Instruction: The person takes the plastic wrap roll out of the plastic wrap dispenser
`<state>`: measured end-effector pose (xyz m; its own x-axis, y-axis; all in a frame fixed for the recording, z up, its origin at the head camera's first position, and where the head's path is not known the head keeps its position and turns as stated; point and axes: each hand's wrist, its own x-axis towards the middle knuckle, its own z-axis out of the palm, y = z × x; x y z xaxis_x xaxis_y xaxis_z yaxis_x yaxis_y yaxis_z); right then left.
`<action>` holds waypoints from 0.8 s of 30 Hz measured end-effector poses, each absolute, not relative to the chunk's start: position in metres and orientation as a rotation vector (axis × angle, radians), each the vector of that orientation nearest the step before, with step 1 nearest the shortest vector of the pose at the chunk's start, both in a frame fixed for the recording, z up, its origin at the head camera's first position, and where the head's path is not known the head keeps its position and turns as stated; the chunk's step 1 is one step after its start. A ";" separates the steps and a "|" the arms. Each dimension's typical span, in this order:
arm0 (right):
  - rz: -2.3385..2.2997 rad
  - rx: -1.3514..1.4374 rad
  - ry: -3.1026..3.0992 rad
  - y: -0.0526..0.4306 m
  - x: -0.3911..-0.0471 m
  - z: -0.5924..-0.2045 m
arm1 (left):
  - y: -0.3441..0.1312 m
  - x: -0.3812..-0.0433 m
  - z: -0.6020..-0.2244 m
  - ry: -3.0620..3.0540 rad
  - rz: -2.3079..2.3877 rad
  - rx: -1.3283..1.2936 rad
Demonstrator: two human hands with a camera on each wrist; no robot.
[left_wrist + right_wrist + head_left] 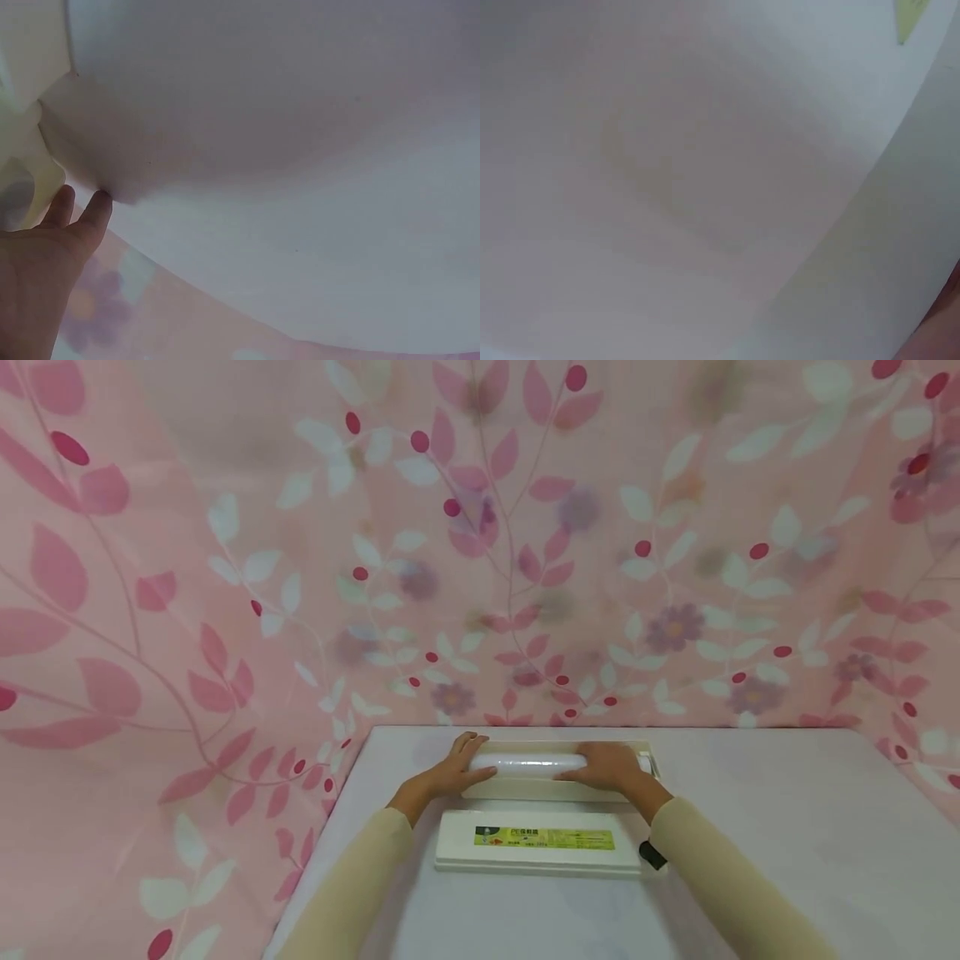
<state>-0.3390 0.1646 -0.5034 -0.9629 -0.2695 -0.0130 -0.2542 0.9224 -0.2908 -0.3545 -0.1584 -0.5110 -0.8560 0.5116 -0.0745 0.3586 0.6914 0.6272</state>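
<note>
In the head view a white, shiny roll of cling film lies lengthwise in a long cream box whose top is off. My right hand grips the roll from above near its right end. At the box's left end is my left hand, its fingers fairly straight at the back corner and its thumb across the roll's left end. The left wrist view shows fingertips of the left hand beside the box's end. Only a sliver of the right hand shows in the right wrist view.
In front of the box lies its long white lid, with a green and yellow label. A small black object sits at the lid's right end, partly under the right sleeve. The white table meets a pink floral curtain behind.
</note>
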 end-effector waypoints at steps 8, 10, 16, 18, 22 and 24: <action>-0.485 -0.419 2.967 0.166 -0.340 -0.497 | -0.160 -0.353 -0.508 2.657 0.882 0.687; -0.483 -0.424 2.962 0.167 -0.342 -0.495 | -0.159 -0.355 -0.507 2.670 0.888 0.681; -0.454 -0.425 2.965 0.168 -0.341 -0.492 | -0.158 -0.356 -0.509 2.654 0.913 0.692; -0.420 -0.445 3.007 0.167 -0.339 -0.492 | -0.158 -0.355 -0.510 2.645 0.934 0.702; -0.331 -0.519 3.117 0.166 -0.336 -0.488 | -0.158 -0.355 -0.510 2.654 0.928 0.685; -0.305 -0.544 3.157 0.165 -0.335 -0.483 | -0.159 -0.356 -0.509 2.665 0.919 0.680</action>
